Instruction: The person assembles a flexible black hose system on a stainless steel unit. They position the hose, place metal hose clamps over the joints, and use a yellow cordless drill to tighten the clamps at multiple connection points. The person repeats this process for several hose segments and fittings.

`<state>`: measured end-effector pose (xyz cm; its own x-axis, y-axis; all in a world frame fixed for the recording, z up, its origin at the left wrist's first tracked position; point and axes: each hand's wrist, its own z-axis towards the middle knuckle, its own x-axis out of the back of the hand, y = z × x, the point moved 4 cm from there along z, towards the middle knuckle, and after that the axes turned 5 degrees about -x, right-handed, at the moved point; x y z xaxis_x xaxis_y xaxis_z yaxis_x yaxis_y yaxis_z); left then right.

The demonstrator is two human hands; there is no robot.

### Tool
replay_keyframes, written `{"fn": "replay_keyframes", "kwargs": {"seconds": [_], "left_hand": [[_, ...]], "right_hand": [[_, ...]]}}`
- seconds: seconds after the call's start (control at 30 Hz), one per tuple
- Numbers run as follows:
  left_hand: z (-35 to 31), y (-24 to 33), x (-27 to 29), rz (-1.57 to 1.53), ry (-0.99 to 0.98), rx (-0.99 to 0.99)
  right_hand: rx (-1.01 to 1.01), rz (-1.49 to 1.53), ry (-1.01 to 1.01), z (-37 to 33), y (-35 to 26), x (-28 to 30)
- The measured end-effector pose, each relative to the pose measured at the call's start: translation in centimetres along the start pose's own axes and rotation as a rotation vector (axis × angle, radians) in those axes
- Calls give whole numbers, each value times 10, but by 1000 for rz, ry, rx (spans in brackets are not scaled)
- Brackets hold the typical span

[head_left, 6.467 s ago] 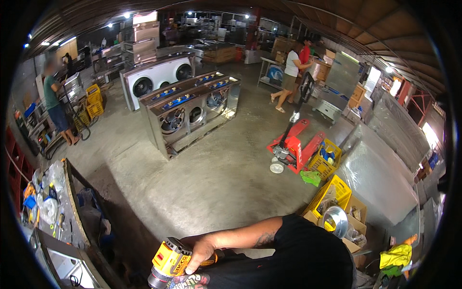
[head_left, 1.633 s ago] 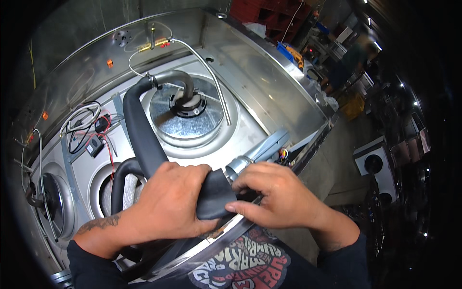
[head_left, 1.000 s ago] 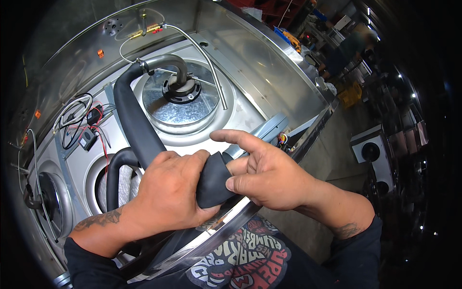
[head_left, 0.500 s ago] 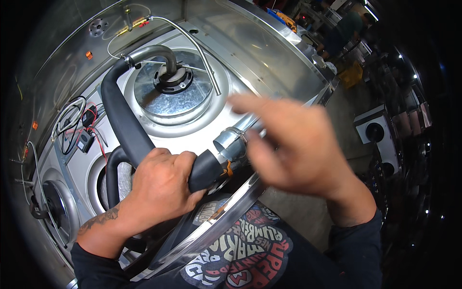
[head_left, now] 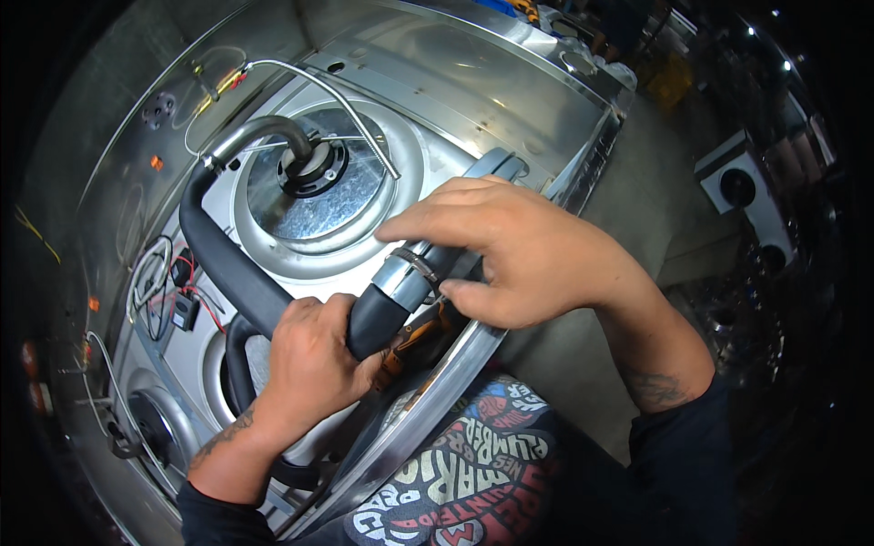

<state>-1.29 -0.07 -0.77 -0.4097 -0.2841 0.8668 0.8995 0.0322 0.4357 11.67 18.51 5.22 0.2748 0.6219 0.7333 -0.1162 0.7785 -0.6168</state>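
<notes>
My left hand [head_left: 314,350] is wrapped round a thick black rubber hose [head_left: 228,259], just behind its front end. That end meets a shiny metal sleeve [head_left: 401,282] with no visible gap. A hose clamp [head_left: 419,266] circles the sleeve's far side, where a dark pipe continues under my right hand. Thumb and fingers apart, my right hand [head_left: 523,250] spans the pipe beside the clamp; its palm side is hidden. The hose's other end joins a bent metal pipe [head_left: 264,127] with a clamp, leading to a round fitting [head_left: 314,168] on a domed metal disc.
A steel rim [head_left: 446,373] runs between my body and the work, with an orange-and-black tool [head_left: 414,341] beside it. Wires and small black boxes [head_left: 185,309] lie left. A thin metal tube [head_left: 337,100] arches over the disc. A white box [head_left: 733,187] stands on the floor at right.
The hose end and the metal sleeve, apart before, now meet. My right hand has come down to the pipe by the clamp, while my left keeps its grip. The view has shifted slightly.
</notes>
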Motion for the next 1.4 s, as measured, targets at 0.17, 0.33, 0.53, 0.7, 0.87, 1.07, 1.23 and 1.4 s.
{"fn": "replay_keyframes", "kwargs": {"seconds": [0.17,0.33,0.53,0.7,0.87,1.07,1.23,1.4], "left_hand": [[-2,-2,-1,-32,29,7],[-1,-3,2,-64,-1,101],[5,5,8,-37,18,67],[6,8,12,-28,-65,156],[9,16,15,48,-34,50],[10,14,13,21,-7,50],[10,13,13,58,-85,148],[17,10,14,19,-143,192]], "right_hand": [[28,-82,38,-4,-2,-5],[11,-77,25,-5,-4,-5],[-12,-74,8,-3,-5,-5],[-47,-131,-11,-2,-3,-7],[-9,-134,46,-2,-6,-7],[-26,-137,37,-2,-6,-7],[-38,-155,34,-5,-7,-5],[-91,-179,-28,-6,-7,-7]]}}
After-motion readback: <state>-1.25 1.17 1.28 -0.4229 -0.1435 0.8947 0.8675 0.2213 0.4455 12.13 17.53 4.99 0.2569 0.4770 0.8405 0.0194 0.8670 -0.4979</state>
